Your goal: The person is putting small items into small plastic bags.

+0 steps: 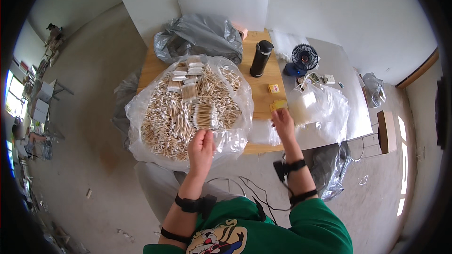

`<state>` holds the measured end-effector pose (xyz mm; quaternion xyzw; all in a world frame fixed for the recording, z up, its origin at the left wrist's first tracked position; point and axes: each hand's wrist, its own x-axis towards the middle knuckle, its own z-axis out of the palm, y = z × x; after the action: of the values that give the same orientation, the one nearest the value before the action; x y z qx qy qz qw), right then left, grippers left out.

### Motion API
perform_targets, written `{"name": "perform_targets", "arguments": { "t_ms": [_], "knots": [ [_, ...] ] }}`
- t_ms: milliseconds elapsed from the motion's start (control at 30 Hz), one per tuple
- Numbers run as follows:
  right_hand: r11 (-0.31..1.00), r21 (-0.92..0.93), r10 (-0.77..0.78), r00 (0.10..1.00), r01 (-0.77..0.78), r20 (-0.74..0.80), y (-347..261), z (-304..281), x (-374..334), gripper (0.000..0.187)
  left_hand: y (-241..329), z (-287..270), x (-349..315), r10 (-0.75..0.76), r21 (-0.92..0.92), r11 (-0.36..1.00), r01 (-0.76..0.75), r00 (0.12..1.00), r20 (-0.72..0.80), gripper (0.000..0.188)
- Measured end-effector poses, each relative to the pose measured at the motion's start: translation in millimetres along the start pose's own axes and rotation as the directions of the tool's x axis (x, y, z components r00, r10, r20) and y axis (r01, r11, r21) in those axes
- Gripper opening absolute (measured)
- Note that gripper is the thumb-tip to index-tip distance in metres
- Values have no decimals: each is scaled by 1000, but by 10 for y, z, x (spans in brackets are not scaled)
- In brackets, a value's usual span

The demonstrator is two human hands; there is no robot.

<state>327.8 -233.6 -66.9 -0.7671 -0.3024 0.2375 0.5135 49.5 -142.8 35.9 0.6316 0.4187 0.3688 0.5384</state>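
Note:
A large clear plastic bag (132, 113), spread wide, holds a heap of loose wooden-stick cotton swabs (162, 124) with white tips. At the near edge of the heap, my left hand (201, 153) is closed, thumb and fingers pressed together. Just beyond it a neat row of cotton swabs (205, 115) lies side by side. Clear film shows beside its fingertips; what they grip is not plain. My right hand (284, 124), fingers curled in, is over the table's right part by small yellow cards (278, 105). Whether it holds one is hidden.
Packed swab bundles (189, 71) lie atop the heap. Behind stand a grey plastic bag (197, 37) and black flask (261, 59). A small yellow box (273, 88), fan (304, 58) and clear bags (325, 110) are to the right. Cables (256, 190) hang below. Other people (54, 33) sit far left.

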Motion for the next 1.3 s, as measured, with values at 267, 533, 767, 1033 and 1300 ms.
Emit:
{"name": "perform_targets", "arguments": {
  "t_ms": [267, 533, 767, 1033, 1300],
  "knots": [
    [843, 507, 58, 967, -180, 247, -512, 103, -1066, 34, -271, 497, -108, -6, 137, 990, -28, 970, 242, 20],
    [915, -391, 23, 981, -97, -190, 134, -76, -486, 38, -230, -107, 228, 284, 422, 870, -254, 959, -9, 15],
    [597, -800, -304, 942, 69, -145, -98, 376, -467, 44, -350, -579, 299, 317, 639, 730, -243, 948, -2, 23],
    [447, -822, -240, 932, 353, 271, 202, 642, -512, 61, -418, -512, 331, 118, 785, 513, -346, 935, 335, 48],
    [490, -799, -200, 938, 347, 284, 243, 687, -495, 52, -532, -725, 374, -169, 894, 376, -243, 931, 324, 65]
  ]
}}
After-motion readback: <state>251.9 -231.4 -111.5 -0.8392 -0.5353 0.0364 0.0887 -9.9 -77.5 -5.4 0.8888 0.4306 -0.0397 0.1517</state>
